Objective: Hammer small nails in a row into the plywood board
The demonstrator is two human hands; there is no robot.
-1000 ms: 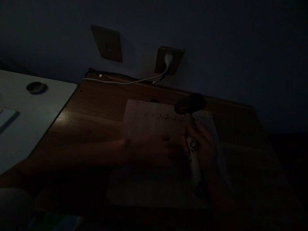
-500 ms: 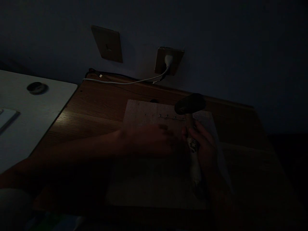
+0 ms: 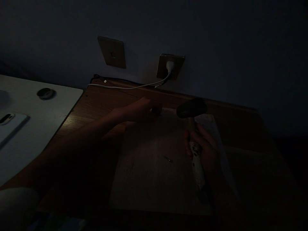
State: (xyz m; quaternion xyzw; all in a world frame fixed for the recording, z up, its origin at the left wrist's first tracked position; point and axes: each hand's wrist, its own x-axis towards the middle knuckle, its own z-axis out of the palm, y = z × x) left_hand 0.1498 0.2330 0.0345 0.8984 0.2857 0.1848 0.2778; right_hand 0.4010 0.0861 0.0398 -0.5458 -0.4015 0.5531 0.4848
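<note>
The scene is very dark. My right hand (image 3: 205, 147) is wrapped round the handle of a mallet (image 3: 192, 108), whose dark, rounded head points away from me above the right part of a pale board (image 3: 144, 179). At the board's far edge, my left hand (image 3: 143, 109) has its fingers curled down and pinched together; what they hold, if anything, is hidden in shadow. The row of nails near that edge cannot be made out now. A small, thin metal piece (image 3: 168, 158) lies on the middle of the board.
The board rests on a wooden tabletop (image 3: 96, 102) against the wall. A white cable (image 3: 130, 87) runs along the back to a plug in an outlet (image 3: 170, 66). At left, a white surface (image 3: 21, 86) carries a round dark ring (image 3: 45, 93) and a white phone-like object (image 3: 13, 125).
My left hand has moved from the middle of the board to its far left edge, uncovering the small metal piece. My right hand keeps the mallet in nearly the same place. The view has shifted slightly.
</note>
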